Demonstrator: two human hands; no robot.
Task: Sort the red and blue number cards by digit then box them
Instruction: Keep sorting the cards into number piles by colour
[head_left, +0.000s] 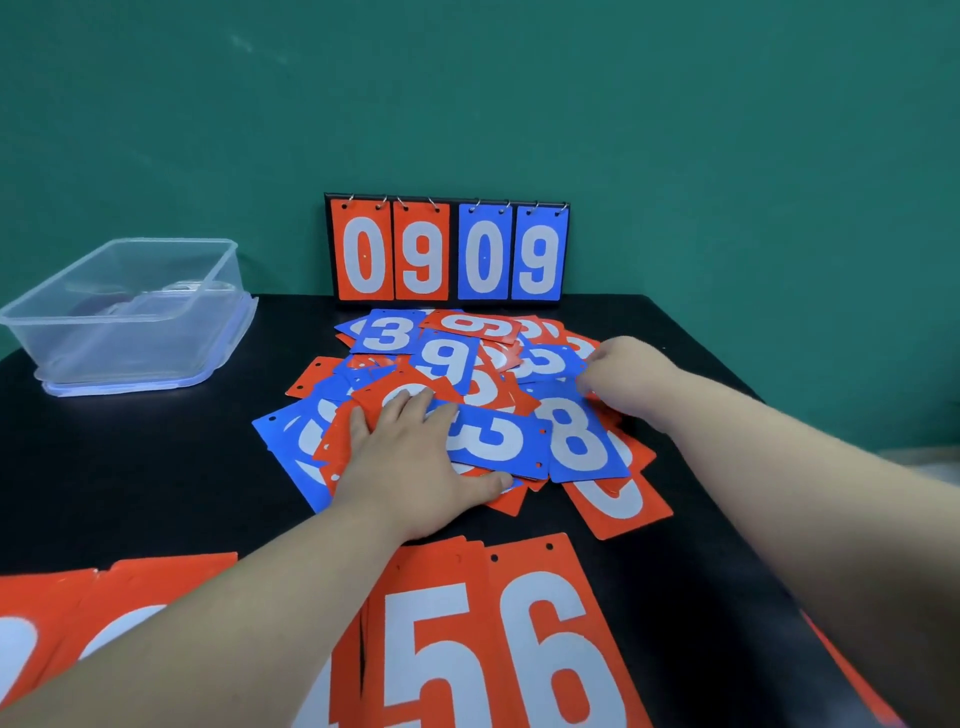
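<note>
A loose heap of red and blue number cards (457, 364) lies in the middle of the black table (156, 467). My left hand (415, 462) rests flat on the heap, fingers spread over a red card and a blue 3 card (498, 441). My right hand (623, 379) is at the heap's right side with fingers curled at the edge of a blue card, just above the blue 8 card (579, 441); the fingertips are blurred. Near the front edge lie sorted red cards: a 5 (431, 649), a 6 (550, 634), and more red cards (67, 613) at the left.
A clear plastic box (130, 312) sits on its lid at the table's back left. A scoreboard stand (447, 249) showing 09 in red and 09 in blue leans against the green wall behind the heap. A red card edge (857, 675) shows at the lower right.
</note>
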